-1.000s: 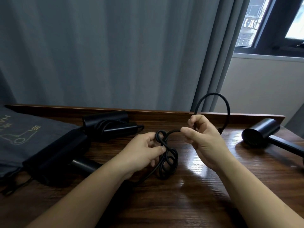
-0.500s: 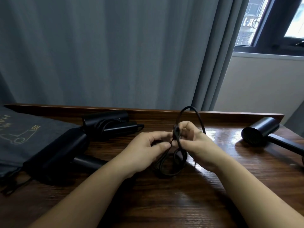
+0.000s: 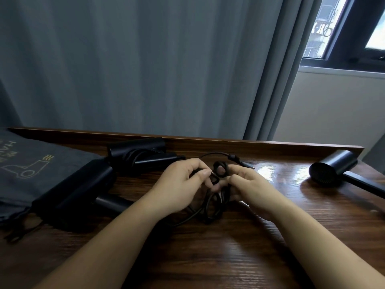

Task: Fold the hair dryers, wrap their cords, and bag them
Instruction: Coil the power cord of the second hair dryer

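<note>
The cord's plug [image 3: 242, 162] now lies flat; both hands [image 3: 181, 184] [image 3: 253, 187] grip one coil [image 3: 212, 203]; three dryers [image 3: 331, 171].

You hold the black cord [image 3: 210, 207] bunched in loops above the table; its plug end [image 3: 239, 160] sticks out behind. One dryer [image 3: 83, 188] lies on the grey bag [image 3: 27, 170], a folded one [image 3: 137, 153] behind, another [image 3: 331, 167] far right

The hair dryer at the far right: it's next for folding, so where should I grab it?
Take the hair dryer by its slim handle, reaching from above with the right hand. The handle lies flat on the table, pointing right; the barrel looks too wide for fingers to close round.
</note>
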Demonstrator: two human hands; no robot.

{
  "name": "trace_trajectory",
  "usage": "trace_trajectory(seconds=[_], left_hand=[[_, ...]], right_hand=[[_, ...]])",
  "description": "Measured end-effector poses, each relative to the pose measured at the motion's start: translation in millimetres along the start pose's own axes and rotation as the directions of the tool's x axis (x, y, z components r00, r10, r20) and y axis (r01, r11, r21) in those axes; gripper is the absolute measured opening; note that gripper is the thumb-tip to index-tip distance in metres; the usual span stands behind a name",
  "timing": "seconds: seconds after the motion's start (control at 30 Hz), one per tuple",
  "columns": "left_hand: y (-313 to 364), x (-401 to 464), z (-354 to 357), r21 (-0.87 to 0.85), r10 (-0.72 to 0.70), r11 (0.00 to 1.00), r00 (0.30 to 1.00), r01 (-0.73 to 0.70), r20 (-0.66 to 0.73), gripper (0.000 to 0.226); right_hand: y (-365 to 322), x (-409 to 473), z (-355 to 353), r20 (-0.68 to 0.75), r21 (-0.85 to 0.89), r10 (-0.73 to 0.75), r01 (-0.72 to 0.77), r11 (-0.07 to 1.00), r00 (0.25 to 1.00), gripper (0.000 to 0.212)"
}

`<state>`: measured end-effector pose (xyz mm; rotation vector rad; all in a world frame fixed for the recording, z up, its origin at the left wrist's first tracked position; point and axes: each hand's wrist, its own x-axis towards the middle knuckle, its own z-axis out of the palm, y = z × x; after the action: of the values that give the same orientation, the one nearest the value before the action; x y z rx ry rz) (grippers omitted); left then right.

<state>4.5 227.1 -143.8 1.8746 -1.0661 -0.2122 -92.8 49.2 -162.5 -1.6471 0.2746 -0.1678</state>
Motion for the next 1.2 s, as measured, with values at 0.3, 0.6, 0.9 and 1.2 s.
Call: trace_trajectory(seconds=[0.3,0.6,0.9,1.2], left_hand=[[-0.1,6.7,0.7,-0.242,-0.291,0.935,0.951,0.259,-0.107,0.031],[-5.3,3.5,3.2,-0.114,-0.111,0.987,0.994,0.111,0.002,0.024],[0.4,-1.4,-6.5,-0.184,0.114,0.98,0.972,-0.076,0.206,0.025],[-6.5,5.4,0.4,-0.33,0.042,0.943,0.999,-0.042,-0.007,0.033]], right_hand=[[-6.1,-3.7,-11.4,0.14,0.581,0.134,-0.191,0.791,0.981,0.033],[0.2,1.0,-15.6,0.238,0.726,-0.026,-0.16,0.669,0.971,0.048],[1.2,7.4,-15.6,-0.035,0.5,0.009,0.01,0.866,0.999,0.06],[8.6,6.1,-15.6,0.151,0.341,0.181,-0.223,0.913,0.972,0.052]])
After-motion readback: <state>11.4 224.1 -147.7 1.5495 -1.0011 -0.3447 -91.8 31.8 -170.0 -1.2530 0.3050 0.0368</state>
